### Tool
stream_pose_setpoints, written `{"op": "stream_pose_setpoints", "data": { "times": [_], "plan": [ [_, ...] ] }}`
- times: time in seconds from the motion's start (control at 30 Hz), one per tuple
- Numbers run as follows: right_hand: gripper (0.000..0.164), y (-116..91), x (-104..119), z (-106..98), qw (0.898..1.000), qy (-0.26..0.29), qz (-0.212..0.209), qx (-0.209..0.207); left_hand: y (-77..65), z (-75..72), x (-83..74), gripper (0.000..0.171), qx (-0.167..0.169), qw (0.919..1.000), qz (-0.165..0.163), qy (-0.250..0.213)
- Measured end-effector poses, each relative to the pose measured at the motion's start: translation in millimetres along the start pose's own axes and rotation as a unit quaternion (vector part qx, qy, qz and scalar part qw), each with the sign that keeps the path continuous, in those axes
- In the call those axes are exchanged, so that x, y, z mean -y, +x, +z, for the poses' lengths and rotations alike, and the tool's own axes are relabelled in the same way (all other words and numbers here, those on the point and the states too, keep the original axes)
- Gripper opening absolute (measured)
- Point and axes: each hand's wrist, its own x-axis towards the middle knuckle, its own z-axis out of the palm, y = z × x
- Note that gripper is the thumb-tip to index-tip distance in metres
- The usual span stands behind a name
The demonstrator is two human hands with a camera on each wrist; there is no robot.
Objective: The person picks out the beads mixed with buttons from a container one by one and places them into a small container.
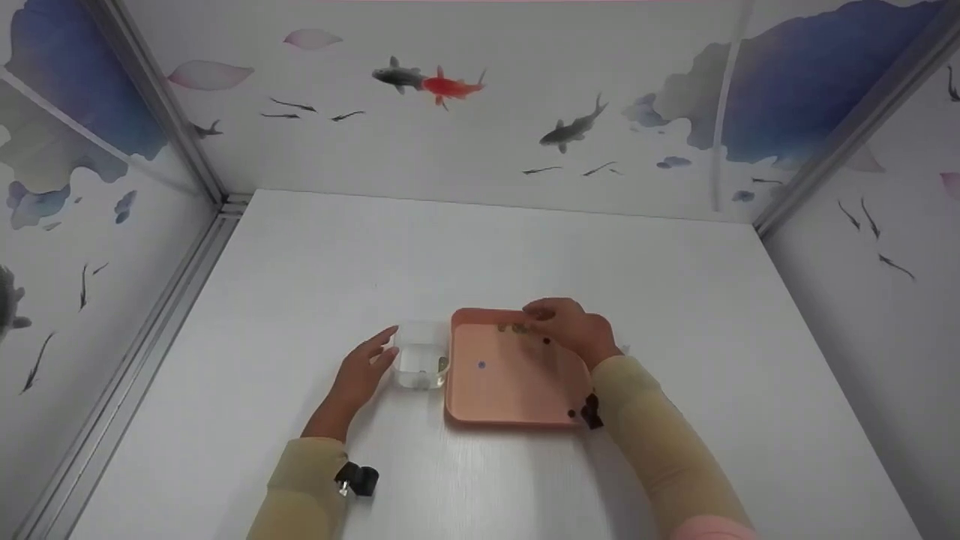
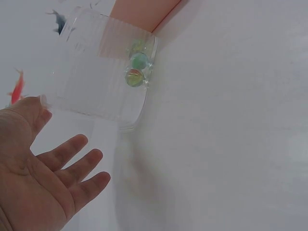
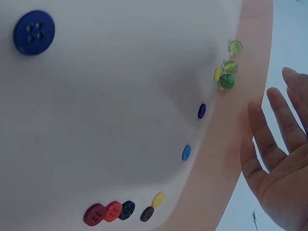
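Note:
My left hand [image 1: 364,367] is beside a clear plastic box [image 1: 420,356], fingers spread loosely and one fingertip at its rim in the left wrist view. Three glass marbles lie in the box, among them a green marble [image 2: 139,61] and a red-and-yellow streaked marble [image 2: 134,77]. Over the far right part of the pink tray [image 1: 517,382] is my right hand [image 1: 566,326], its fingers extended and holding nothing visible. Close to it, three greenish marbles, one a darker green marble [image 3: 226,81], sit near the tray's far wall beside a yellow button [image 3: 217,74].
Several buttons are scattered in the tray, including a large blue button [image 3: 34,32], a red button [image 3: 113,211] and a light blue button [image 3: 186,152]. The box stands against the tray's left side on the white table [image 1: 337,255]. Printed panels [image 1: 480,150] enclose the table.

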Motion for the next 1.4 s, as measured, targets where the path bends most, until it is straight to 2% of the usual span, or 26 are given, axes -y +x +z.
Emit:
{"op": "stream_pose_setpoints", "data": {
  "times": [0.33, 0.6, 0.77, 0.97, 1.13, 1.23, 1.4],
  "plan": [
    [0.030, -1, 3, 2, 0.997, -0.055, 0.049, -0.002, -0.1, -0.1, -0.3, 0.047, -0.002, 1.0000, 0.004, 0.004],
    [0.029, -3, 3, 1, 0.996, -0.081, 0.041, -0.004, 0.7, -1.1, -2.0, 0.047, 0.005, 0.9999, -0.002, 0.009],
    [0.031, 0, 5, 4, 0.998, -0.051, 0.038, 0.008, 0.8, -1.0, -3.1, 0.047, 0.007, 0.9999, -0.005, 0.007],
    [0.029, 0, 6, 5, 0.997, -0.058, 0.057, 0.011, 0.9, -0.8, -3.2, 0.047, 0.006, 0.9999, -0.009, 0.003],
    [0.030, 3, 5, 8, 0.999, 0.024, 0.025, 0.038, 1.1, -0.8, -3.4, 0.047, 0.005, 0.9999, -0.011, 0.003],
    [0.031, 5, 4, 9, 0.999, 0.035, 0.003, 0.037, 1.0, -1.0, -3.5, 0.047, 0.005, 0.9999, -0.011, 0.005],
    [0.031, 6, 4, 11, 0.999, 0.024, 0.009, 0.037, 0.0, -1.6, -2.5, 0.047, 0.007, 1.0000, -0.001, 0.007]
  ]
}}
